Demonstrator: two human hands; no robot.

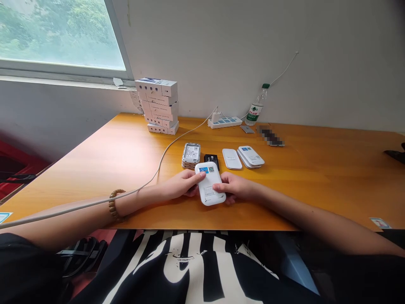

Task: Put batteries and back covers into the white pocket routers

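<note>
Both my hands hold one white pocket router just above the orange wooden table, near its front edge. My left hand grips its left side with fingers curled, a bead bracelet on that wrist. My right hand grips its right side, thumb on top. The device shows a blue label and a QR sticker at its far end. Just behind it lie an opened router stack, a black battery, a white back cover and a small stack of white covers.
A stack of white boxes stands at the back by the window. A white power strip and a plastic bottle sit by the wall. A white cable runs across the table's left half. A dark object lies at the far right edge.
</note>
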